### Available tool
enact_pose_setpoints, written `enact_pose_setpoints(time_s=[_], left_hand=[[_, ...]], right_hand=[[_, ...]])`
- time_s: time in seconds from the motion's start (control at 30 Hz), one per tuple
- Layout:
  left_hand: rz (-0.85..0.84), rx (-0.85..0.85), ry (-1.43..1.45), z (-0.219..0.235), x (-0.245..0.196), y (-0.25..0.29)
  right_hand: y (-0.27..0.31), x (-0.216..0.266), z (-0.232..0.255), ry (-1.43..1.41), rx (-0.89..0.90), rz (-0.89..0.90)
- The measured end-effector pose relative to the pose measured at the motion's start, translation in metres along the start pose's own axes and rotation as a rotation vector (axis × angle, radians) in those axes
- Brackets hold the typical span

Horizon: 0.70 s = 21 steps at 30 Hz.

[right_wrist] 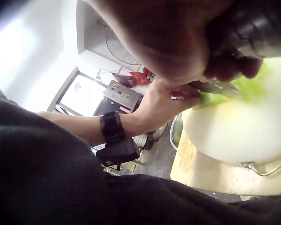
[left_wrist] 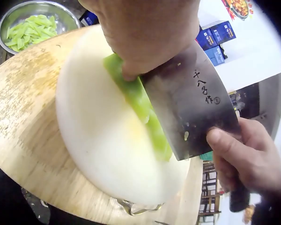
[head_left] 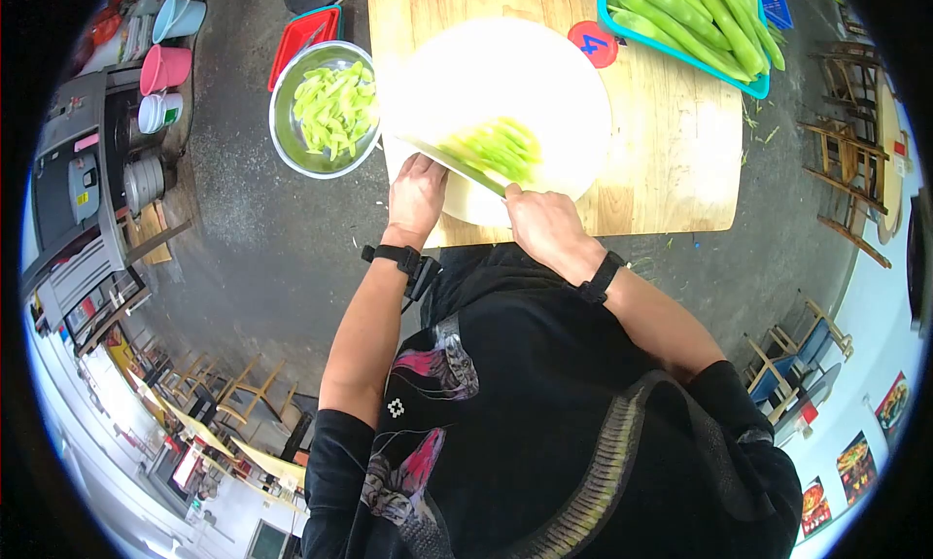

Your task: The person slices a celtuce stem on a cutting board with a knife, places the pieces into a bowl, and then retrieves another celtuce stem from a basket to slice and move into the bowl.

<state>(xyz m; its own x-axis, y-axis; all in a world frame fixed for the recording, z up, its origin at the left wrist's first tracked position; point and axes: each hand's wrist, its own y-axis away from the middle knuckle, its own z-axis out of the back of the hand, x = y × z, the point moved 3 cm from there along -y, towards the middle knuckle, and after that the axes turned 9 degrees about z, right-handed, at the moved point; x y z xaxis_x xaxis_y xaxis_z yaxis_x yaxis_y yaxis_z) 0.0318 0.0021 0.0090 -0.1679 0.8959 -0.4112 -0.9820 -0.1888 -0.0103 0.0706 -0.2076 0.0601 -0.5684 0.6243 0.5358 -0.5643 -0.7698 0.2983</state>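
My right hand (head_left: 549,227) grips the dark handle of a broad cleaver (left_wrist: 192,103), its thumb against the flat of the blade. My left hand (head_left: 418,194) holds a length of pale green stem vegetable (left_wrist: 131,96) on the round white chopping board (head_left: 486,63), thumb at its side. The blade stands right at those fingers, along the piece; the other left fingertips are hidden in the left wrist view. Sliced green pieces (head_left: 501,151) lie on the board beyond the blade in the head view.
Left of the board stands a metal bowl (head_left: 285,107) of cut green pieces, beside a red tray (head_left: 292,49). A teal basket (head_left: 671,52) of long green vegetables sits at the wooden table's (head_left: 671,160) far right. A red disc marked 4 (head_left: 593,44) lies beside the board.
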Motion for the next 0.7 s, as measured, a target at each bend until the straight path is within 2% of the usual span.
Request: enact_pose_setpoints(time_s=[0.47, 0.7], left_hand=[[0.002, 0.034, -0.026, -0.0020, 0.0002, 0.0000], [-0.002, 0.100, -0.141, -0.0014, -0.0029, -0.0026]], right_hand=[[-0.0021, -0.0082, -0.0029, 0.023, 0.022, 0.014], [-0.0002, -0.0033, 0.0016, -0.001, 0.011, -0.003]])
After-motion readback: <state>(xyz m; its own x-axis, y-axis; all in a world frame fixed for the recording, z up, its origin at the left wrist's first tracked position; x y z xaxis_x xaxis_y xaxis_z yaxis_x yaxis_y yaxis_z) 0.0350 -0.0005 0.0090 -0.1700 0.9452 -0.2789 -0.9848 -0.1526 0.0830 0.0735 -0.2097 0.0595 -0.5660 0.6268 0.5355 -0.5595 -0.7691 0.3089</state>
